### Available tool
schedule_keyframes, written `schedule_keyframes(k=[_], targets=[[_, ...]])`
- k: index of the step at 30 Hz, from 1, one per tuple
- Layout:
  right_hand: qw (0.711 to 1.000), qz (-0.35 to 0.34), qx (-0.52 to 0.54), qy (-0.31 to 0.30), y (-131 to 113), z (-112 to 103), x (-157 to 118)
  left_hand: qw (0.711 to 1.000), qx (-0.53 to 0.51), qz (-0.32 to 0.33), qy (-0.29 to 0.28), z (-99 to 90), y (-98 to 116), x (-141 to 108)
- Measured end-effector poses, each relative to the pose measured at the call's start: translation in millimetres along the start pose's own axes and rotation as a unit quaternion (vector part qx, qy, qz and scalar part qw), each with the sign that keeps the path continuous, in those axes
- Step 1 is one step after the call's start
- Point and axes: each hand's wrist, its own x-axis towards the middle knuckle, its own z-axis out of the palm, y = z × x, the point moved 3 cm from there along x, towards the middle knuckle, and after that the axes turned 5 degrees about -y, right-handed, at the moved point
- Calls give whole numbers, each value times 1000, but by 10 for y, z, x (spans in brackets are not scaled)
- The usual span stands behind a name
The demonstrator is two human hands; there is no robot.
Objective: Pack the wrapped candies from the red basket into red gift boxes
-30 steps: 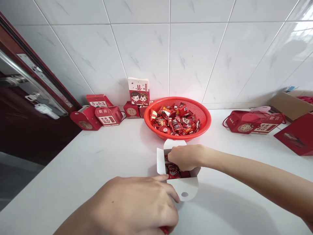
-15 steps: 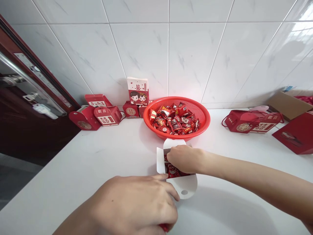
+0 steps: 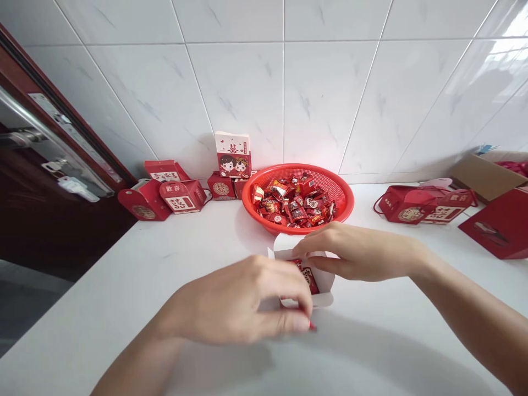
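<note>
An open gift box (image 3: 326,300) with white inner flaps stands on the table in front of the basket, red wrapped candies (image 3: 310,279) inside it. My left hand (image 3: 251,308) is slightly blurred and hovers over the box's near left side. Between its thumb and fingers a bit of a red candy (image 3: 312,326) sticks out; most of it is hidden. Over the box's far right part reaches my right hand (image 3: 350,250), palm down, thumb and fingers apart, with nothing visible in it. Its fingertips are at the inner walls; whether they touch, I cannot tell.
Behind the box stands a red plastic basket (image 3: 348,201) heaped with wrapped candies. Folded red gift boxes (image 3: 181,197) stand at the left, others (image 3: 406,204) at the right. A cardboard carton (image 3: 478,176) and a red box (image 3: 501,228) are far right. A tiled wall (image 3: 322,99) closes the back.
My right hand has come up out of the box and its fingers have opened. My left hand has left the box's near flap and risen, carrying the red candy forward and right.
</note>
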Motion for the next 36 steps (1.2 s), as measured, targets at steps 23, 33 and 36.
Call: schedule_keyframes(k=[23,33,36], targets=[[978,46,-182,92,124,343,31,958,163,-224,73,28,-328,154],[948,44,-286,-135,-134,327,438,953,199,-227,5,198,-277,32],[945,46,-291,-139,-83,424,502,944,225,-241,-14,222,-237,43]])
